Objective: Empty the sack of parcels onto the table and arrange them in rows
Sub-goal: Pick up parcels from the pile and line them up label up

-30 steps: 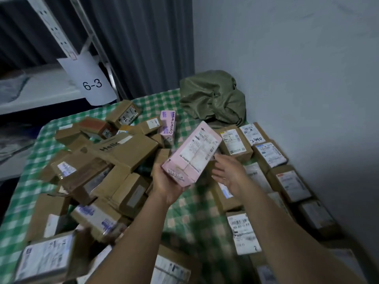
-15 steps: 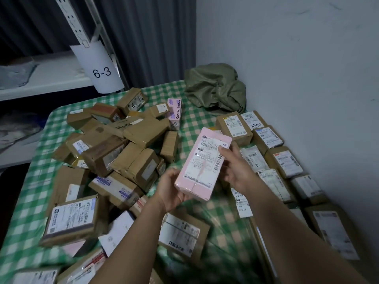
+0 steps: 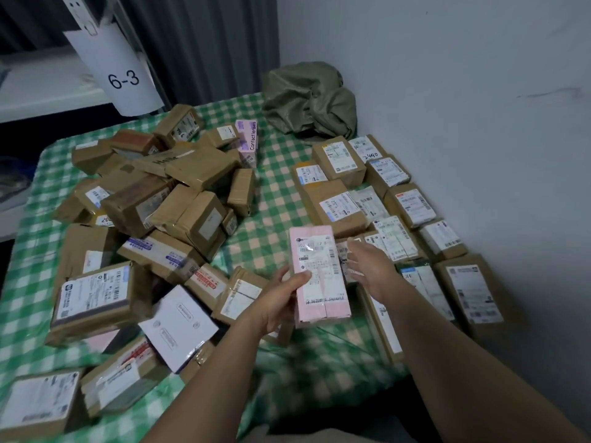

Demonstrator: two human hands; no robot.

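Two hands meet at lower centre of the frame over a table (image 3: 271, 187) covered in green checked cloth. Here the left hand (image 3: 281, 303) grasps a pink parcel (image 3: 319, 276) by its left edge, thumb across the label. The right hand (image 3: 374, 266), fingers spread and relaxed, sits just beside the parcel's right edge; contact cannot be told. Loose brown parcels (image 3: 166, 193) are heaped at centre left. Labelled parcels (image 3: 393, 206) lie in rows along the wall at right. A crumpled green sack (image 3: 310, 100) rests at upper centre.
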